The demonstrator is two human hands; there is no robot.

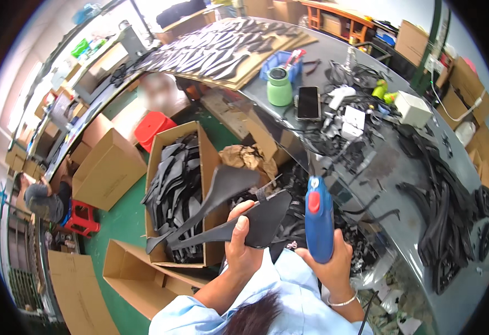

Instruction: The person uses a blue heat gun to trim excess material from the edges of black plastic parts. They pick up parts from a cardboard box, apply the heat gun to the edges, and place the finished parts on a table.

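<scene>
Near the middle, my left hand (241, 245) is closed round a pair of black paddle-shaped plastic parts (268, 219). Their wide ends point up and right, and their narrow arms reach down-left over a carton. A small tab stands up between the wide ends. To the right, my right hand (336, 262) is wrapped round a blue handheld power tool (320, 231) with a red button. Its thin metal tip points away from me, beside the black parts and apart from them. The open carton (215, 215) under the parts' arms is filled with similar black pieces.
A grey table (389, 209) on the right bears black strips (437, 223), a phone (308, 104), a green bottle (279, 89) and cables. Rows of black parts cover a board (239, 81) behind. An open carton (124, 268), red stools (82, 219) and a seated person (46, 198) are left.
</scene>
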